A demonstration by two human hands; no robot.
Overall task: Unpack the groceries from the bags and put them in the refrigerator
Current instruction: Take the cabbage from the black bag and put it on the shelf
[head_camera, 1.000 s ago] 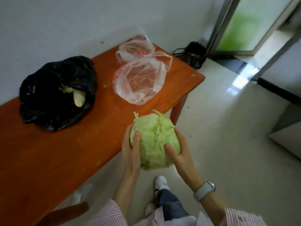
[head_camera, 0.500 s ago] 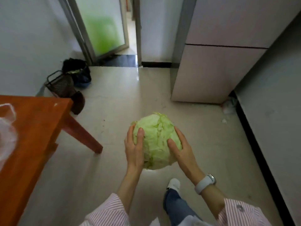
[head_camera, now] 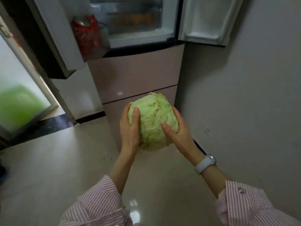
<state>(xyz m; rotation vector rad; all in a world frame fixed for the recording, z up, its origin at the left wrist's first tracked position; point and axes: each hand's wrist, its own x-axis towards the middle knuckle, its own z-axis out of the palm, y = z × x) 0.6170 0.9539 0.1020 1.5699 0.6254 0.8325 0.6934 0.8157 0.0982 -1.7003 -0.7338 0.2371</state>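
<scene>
A pale green cabbage [head_camera: 153, 121] is carried in front of me at about waist height, over the floor. My left hand [head_camera: 130, 129] grips its left side, thumb on top. My right hand [head_camera: 177, 129] grips its right side, with a white watch on the wrist. The refrigerator [head_camera: 138, 75] stands straight ahead with both upper doors swung open. Its lit upper compartment [head_camera: 135, 18] shows shelves with blurred contents. The two pink lower drawers are closed.
The left fridge door [head_camera: 65, 38] holds red cans [head_camera: 86, 33] in its bin. The right door [head_camera: 206, 20] lies against a grey wall [head_camera: 244, 95]. A glass door with a green blur behind it [head_camera: 17, 103] is at left. Beige floor [head_camera: 65, 160] lies below.
I have turned from the orange table with its bags toward the refrigerator, which now fills the view with open doors. Both hands keep the same hold on the cabbage.
</scene>
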